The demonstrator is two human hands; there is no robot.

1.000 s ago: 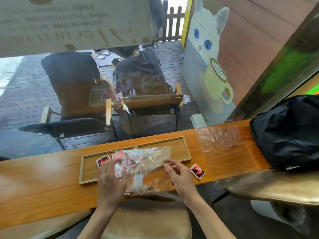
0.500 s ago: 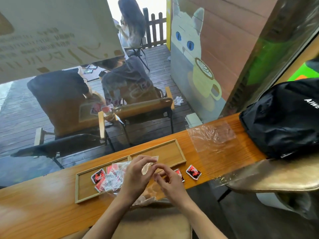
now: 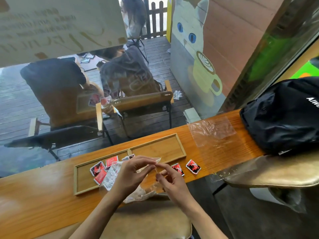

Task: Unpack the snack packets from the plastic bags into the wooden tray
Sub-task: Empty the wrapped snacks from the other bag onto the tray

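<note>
A two-compartment wooden tray (image 3: pixel 174 137) lies on the wooden counter. Several red-and-black snack packets (image 3: pixel 97 168) lie in its left compartment, some under clear plastic. My left hand (image 3: pixel 133 175) and my right hand (image 3: pixel 172 181) meet above the tray's front rim, both pinching the top edge of a clear plastic bag (image 3: pixel 141 192) that hangs crumpled over the counter's front edge. Two more snack packets (image 3: pixel 193 166) lie on the counter just right of my hands, outside the tray. The right compartment holds nothing that I can see.
A flat, empty clear plastic bag (image 3: pixel 210 130) lies on the counter (image 3: pixel 34 200) to the right of the tray. A black backpack (image 3: pixel 284 116) sits at the counter's right end. Tan stool seats (image 3: pixel 276 171) stand in front. A window faces a deck with seated people.
My hands have come together from either side of the bag and now pinch its top edge. A second packet now shows on the counter to the right.
</note>
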